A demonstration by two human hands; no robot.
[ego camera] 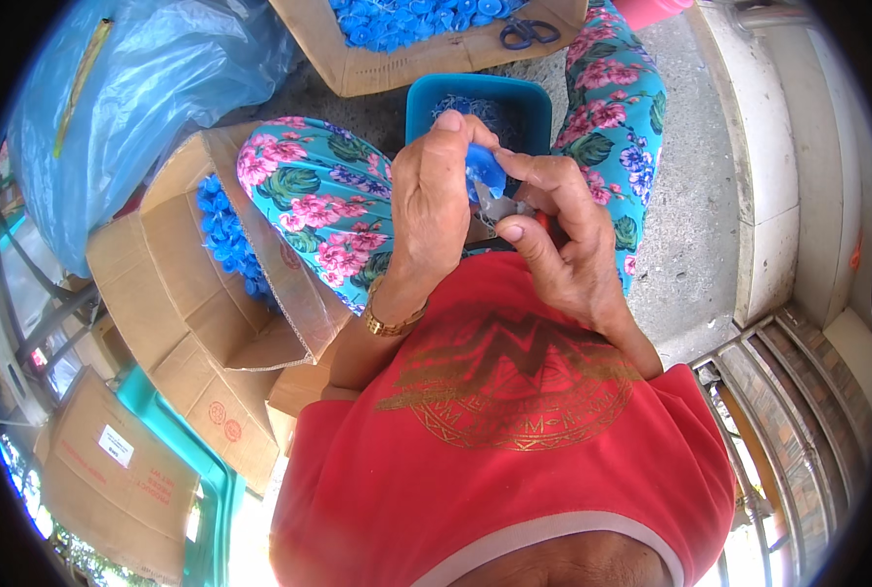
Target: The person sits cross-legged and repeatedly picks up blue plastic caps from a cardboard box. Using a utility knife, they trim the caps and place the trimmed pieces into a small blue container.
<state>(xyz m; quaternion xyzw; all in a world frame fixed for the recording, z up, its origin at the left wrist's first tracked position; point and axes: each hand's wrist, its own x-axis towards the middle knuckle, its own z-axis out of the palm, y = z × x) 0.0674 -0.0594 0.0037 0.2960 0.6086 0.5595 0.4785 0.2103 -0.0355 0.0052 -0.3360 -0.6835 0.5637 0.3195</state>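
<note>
Between my two hands, over my lap, is a small round blue plastic piece (486,170). My left hand (436,191) pinches it from the left, with the thumb raised near its top. The fingers of my right hand (571,231) touch its right edge and also hold a small greyish metal blade or tool (500,208) with a bit of red beside the palm; its exact kind is partly hidden. Just beyond the hands stands a teal plastic bin (480,82) with thin bluish trimmings (469,106) inside.
A cardboard tray (377,77) ahead holds many blue plastic pieces (414,22) and dark-handled scissors (527,34). An open cardboard box (186,293) at left holds more blue pieces (227,227). A blue plastic bag (150,88) lies beyond it; metal railings (780,411) stand at right.
</note>
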